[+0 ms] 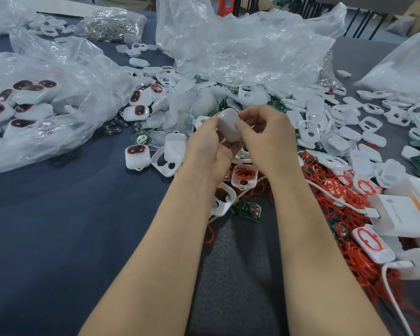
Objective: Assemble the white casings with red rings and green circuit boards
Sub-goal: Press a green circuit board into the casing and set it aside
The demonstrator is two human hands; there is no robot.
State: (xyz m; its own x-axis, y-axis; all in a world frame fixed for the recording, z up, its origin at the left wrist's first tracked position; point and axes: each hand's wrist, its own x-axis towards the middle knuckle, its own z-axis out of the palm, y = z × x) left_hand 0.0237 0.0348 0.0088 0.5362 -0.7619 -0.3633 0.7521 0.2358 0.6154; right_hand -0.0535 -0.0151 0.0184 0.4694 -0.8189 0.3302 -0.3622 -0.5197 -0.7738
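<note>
Both hands hold one white casing above the table's middle, its smooth back toward me. My left hand grips it from the left and below. My right hand pinches its right side with thumb and curled fingers. Under my wrists lies a heap of red rings. A green circuit board with a coin-cell holder rests by my left forearm. Loose white casing halves are strewn to the right. A finished casing with a red ring stands to the left.
A clear bag of finished casings fills the left side. A big crumpled plastic bag lies behind the pile, and a bag of metal clips sits far back. White chargers with cables crowd the right edge.
</note>
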